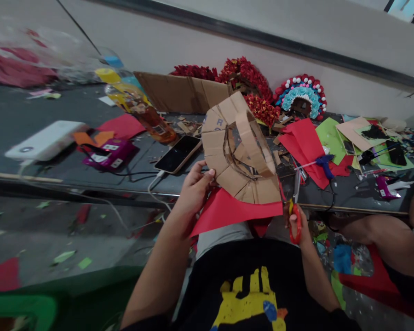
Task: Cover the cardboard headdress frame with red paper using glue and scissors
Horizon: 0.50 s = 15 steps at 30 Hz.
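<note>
Above my lap, my left hand (pixel 198 186) grips the left edge of a curved cardboard piece (pixel 224 179), thumb on top. The cardboard has slits, and an upright cardboard band (pixel 250 142) arches over its hollow middle. A sheet of red paper (pixel 227 214) lies against its underside and sticks out towards me. My right hand (pixel 298 223) holds scissors (pixel 296 225) with red and yellow handles, fingers through the loops. The blades point away from me, beside the right edge of the red paper; whether they touch it I cannot tell.
On the table are a phone (pixel 178 154) with a cable, a tilted bottle (pixel 141 108), a white power bank (pixel 46 140), a blue glue gun (pixel 326 164) and coloured paper sheets (pixel 305 147). Decorated arches (pixel 301 96) lean at the wall. Another person's leg (pixel 376 234) is at right.
</note>
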Motion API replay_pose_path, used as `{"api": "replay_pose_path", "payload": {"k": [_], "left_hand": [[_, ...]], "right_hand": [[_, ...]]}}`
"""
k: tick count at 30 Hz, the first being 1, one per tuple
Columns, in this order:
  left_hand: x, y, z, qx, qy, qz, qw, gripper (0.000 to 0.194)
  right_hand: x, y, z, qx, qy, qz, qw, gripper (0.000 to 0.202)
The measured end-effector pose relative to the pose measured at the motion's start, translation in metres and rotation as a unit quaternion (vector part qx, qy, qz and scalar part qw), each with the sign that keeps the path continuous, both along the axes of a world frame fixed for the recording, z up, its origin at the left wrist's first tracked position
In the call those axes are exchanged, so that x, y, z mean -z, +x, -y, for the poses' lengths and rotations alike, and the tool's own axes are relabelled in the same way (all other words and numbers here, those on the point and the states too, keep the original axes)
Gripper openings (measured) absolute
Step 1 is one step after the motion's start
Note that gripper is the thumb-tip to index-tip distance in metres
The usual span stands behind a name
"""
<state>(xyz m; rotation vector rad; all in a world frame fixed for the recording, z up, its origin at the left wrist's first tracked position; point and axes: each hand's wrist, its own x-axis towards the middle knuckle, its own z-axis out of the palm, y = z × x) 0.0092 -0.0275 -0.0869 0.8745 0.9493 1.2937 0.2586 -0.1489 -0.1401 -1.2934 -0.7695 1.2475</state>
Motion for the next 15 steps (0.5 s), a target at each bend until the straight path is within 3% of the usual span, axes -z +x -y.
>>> {"api": "replay_pose_path", "payload": {"k": [3,8,11,15], "left_hand": [[-0.001,0.0,-0.002,0.0,-0.018,0.022,1.0,0.03],[-0.001,0.001,-0.003,-0.029,-0.012,0.041,0.999,0.036],[0.004,0.0,-0.006,-0.071,-0.003,0.054,0.996,0.035],[0.004,0.0,-0.024,-0.125,0.05,0.09,0.987,0.029]], "right_hand": [[-0.027,0.01,-0.024,-0.006,0.06,-0.063,0.996,0.065],[-0.067,0.017,-0.055,-0.07,0.031,-0.162,0.984,0.074],[-0.066,0.006,-0.053,-0.073,0.036,-0.133,0.988,0.065],[-0.052,-0.016,-0.042,-0.096,0.012,-0.131,0.987,0.06]]}}
